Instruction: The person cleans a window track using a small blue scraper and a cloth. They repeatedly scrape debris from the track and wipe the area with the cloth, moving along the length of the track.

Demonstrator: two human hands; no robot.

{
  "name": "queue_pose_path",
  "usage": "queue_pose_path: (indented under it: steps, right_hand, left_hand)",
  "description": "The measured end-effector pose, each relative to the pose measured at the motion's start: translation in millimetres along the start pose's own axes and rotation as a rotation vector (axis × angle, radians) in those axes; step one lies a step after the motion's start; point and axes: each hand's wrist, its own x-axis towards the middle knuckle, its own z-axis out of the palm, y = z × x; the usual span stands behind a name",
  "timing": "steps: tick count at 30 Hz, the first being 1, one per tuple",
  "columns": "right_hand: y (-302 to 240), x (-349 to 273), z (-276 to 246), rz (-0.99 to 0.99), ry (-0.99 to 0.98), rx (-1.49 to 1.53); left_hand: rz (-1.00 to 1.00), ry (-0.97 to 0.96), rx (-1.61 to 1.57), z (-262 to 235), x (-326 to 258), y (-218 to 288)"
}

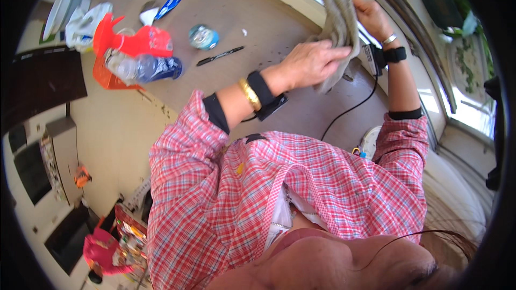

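Note:
A grey-beige cloth (pixel 339 21), folded and crumpled, hangs between my two hands by the window side of the table. My left hand (pixel 314 63) reaches across from the left and grips the cloth's lower part, its fingers lying over the fabric. Higher up on the right, my right hand (pixel 372 17) pinches the cloth's edge. Part of its fingers is hidden behind the fabric. Both wrists carry black straps with small devices, and a dark cable (pixel 355 108) runs down from the right one. A gold bracelet (pixel 250 94) circles my left wrist.
On the grey table (pixel 258 16) lie a black pen (pixel 220 56), a round teal-lidded container (pixel 203 37), a scraper (pixel 149 15) and a blue packet (pixel 174 3). Red spray bottles and a clear bottle (pixel 153 67) crowd the left edge. Another person (pixel 101 249) is at lower left.

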Motion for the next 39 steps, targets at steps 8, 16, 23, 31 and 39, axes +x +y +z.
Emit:
queue_pose_path:
  steps: [8, 16, 23, 31, 39]
  right_hand:
    - [-25.6, -10.6, -0.4, 0.345, -0.172, -0.756]
    - [10.8, 57.5, 54.4, 0.254, -0.024, -0.795]
    - [15.5, 63.1, 26.6, 0.101, -0.074, -0.211]
    - [2.7, 75.2, 38.4, 0.098, 0.057, -0.556]
    - [3.0, 101.7, 63.9, 0.156, 0.056, -0.645]
  left_hand:
    - [-0.184, -0.010, -0.290, 7.9, 8.6, -11.1]
    - [-0.251, 0.173, -0.282, -4.1, 27.3, -45.2]
    - [-0.259, 0.222, -0.230, -14.9, 29.8, -31.4]
    - [-0.372, 0.206, -0.264, -2.7, 42.3, -43.5]
    - [-0.371, 0.316, -0.282, -0.4, 59.1, -68.1]
